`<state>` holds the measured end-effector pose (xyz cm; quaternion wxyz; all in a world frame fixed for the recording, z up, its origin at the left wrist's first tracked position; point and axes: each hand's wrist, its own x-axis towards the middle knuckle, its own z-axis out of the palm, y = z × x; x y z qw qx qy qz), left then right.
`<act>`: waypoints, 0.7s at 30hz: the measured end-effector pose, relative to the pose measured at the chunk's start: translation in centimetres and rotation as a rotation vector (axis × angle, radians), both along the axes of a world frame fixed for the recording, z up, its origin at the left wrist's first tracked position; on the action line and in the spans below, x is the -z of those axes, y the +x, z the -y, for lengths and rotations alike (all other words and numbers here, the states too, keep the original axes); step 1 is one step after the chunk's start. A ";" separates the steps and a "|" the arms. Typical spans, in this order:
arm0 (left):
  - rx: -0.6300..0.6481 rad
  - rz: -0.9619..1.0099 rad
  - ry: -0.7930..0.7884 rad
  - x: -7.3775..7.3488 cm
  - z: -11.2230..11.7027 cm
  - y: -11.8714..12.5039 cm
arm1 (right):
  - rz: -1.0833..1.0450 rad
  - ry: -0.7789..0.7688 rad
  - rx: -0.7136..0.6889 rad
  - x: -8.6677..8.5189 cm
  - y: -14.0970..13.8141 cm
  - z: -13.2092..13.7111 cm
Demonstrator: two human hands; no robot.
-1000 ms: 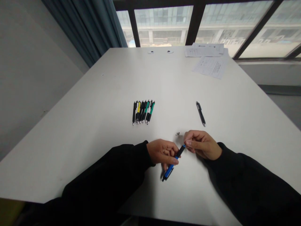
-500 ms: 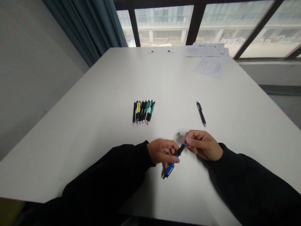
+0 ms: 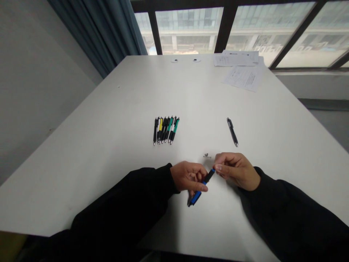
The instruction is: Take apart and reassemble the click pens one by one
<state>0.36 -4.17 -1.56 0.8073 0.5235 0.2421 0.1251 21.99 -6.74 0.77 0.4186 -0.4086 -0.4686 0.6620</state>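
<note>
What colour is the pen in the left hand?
The pen in the left hand is blue and black, seen best in the head view.

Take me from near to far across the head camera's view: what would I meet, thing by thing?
First the blue pen, then small loose bits, the lone dark pen, printed papers, and the window.

Blue pen point(image 3: 196, 198): tip hidden by right hand point(image 3: 236, 170), middle partly by left hand point(image 3: 188, 176). Small bits point(image 3: 206, 155) too tiny to identify. Print on papers point(image 3: 241, 77) unreadable. Right sleeve point(image 3: 294, 213) cut off by edge.
</note>
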 end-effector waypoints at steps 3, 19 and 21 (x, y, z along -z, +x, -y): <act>-0.021 0.005 0.012 0.1 0.0 0.1 | -0.021 -0.008 0.045 -0.4 -0.2 0.0; -0.560 0.067 1.259 -3.3 -0.2 -0.6 | 0.216 0.548 0.073 -6.6 -2.6 0.5; -0.601 0.085 1.318 -3.5 -0.3 -0.7 | 0.246 0.635 0.050 -7.3 -2.9 0.3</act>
